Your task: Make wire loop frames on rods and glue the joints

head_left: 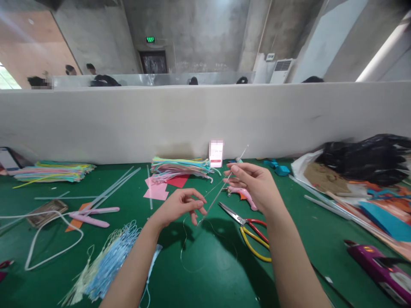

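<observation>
My right hand (255, 185) is raised over the green table (205, 273) and pinches a thin clear stick (224, 186) that slants from upper right down to lower left. My left hand (181, 207) pinches the stick's lower end, where a fine clear thread (186, 239) loops down over the cloth. Directly below my right hand lie red-handled scissors (245, 220) and yellow-handled pliers (253, 244). A pink glue gun (242, 194) lies just behind the hand.
A stack of coloured strips (180, 167), pink and red paper squares (160, 188) and a phone (216, 153) stand near the white partition (205, 119). Blue tassels (105, 261) lie at left, clear sticks (118, 184) and a white cord (48, 231) further left. A black bag (366, 164), card sheets and a purple glue gun (379, 267) fill the right.
</observation>
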`<state>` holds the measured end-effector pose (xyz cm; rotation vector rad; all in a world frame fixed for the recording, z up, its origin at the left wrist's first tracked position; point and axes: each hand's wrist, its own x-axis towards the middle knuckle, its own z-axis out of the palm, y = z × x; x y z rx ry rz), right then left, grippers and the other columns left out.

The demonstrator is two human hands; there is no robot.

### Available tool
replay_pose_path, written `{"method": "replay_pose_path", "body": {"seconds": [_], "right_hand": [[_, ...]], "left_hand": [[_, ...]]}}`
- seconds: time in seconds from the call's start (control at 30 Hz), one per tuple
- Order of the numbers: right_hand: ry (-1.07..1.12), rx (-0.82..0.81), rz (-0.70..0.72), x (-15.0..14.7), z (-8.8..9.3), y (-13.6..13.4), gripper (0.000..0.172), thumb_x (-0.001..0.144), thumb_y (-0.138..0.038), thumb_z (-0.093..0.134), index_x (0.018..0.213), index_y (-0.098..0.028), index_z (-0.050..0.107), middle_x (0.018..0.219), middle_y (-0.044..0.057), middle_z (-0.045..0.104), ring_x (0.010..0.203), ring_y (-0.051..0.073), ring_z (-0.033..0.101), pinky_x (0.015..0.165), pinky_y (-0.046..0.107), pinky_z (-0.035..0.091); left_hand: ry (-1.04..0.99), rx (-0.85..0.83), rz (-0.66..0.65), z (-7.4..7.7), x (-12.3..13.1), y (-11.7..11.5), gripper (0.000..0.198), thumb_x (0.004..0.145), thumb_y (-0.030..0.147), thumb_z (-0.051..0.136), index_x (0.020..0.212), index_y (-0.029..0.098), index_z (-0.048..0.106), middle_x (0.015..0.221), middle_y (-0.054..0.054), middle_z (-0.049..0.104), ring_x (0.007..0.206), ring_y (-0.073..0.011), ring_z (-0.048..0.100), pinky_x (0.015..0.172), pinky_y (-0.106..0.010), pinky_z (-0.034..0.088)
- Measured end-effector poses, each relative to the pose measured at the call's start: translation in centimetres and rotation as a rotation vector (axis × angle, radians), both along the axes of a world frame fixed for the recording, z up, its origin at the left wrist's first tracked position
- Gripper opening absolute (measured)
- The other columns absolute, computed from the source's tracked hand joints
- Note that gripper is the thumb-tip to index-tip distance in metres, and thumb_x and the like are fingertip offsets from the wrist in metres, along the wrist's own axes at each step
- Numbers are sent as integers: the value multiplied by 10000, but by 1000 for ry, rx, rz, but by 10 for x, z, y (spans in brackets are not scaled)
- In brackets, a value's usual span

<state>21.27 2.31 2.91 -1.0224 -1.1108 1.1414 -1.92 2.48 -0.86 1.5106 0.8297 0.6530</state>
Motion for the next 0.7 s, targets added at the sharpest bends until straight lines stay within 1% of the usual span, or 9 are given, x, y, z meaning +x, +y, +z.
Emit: {"method": "replay_pose_path", "body": {"seconds": [0.17, 0.3, 0.47, 0.57, 0.63, 0.7], "right_hand": [[-19, 20, 13, -4, 0, 0, 279, 692, -452, 775, 847, -222, 744, 795, 37, 751, 681, 171, 706, 697, 346, 602], [-35, 13, 8, -6, 1, -1, 272, 688, -456, 774, 825, -224, 738, 768, 35, 749, 685, 189, 709, 699, 376, 598], [-37, 23, 18, -7, 1, 0, 261, 695, -455, 770, 822, -230, 734, 755, 32, 746, 671, 185, 707, 683, 370, 597], [-43, 28, 3, -7, 0, 0, 276, 693, -469, 766, 827, -230, 733, 778, 40, 750, 684, 192, 711, 683, 371, 599], [-36, 34, -30, -5, 0, 1, 293, 687, -470, 770, 844, -226, 735, 805, 44, 752, 683, 188, 711, 664, 344, 600], [-27, 36, -59, -3, -1, 2, 311, 681, -464, 777, 866, -217, 737, 819, 49, 752, 677, 180, 712, 626, 302, 596]], "left_hand": [[1, 3, -1, 0, 1, 0, 204, 848, 360, 647, 903, 167, 612, 821, -50, 749, 514, -118, 670, 553, -244, 504], [5, 2, -23, -2, 4, 0, 194, 848, 353, 645, 897, 168, 609, 833, -58, 749, 532, -131, 684, 565, -253, 506], [24, 9, -41, 1, 5, -2, 197, 857, 360, 630, 901, 171, 602, 858, -73, 750, 562, -148, 698, 587, -269, 514], [51, 26, -29, 0, 2, 0, 219, 864, 392, 615, 909, 180, 588, 885, -72, 750, 587, -151, 704, 618, -280, 520], [83, 43, 0, -4, -5, 4, 233, 879, 415, 588, 936, 190, 577, 927, -69, 749, 608, -146, 706, 655, -290, 523], [140, 57, 27, -10, -13, 8, 247, 885, 429, 568, 952, 192, 584, 924, -64, 750, 593, -143, 698, 649, -293, 520]]}}
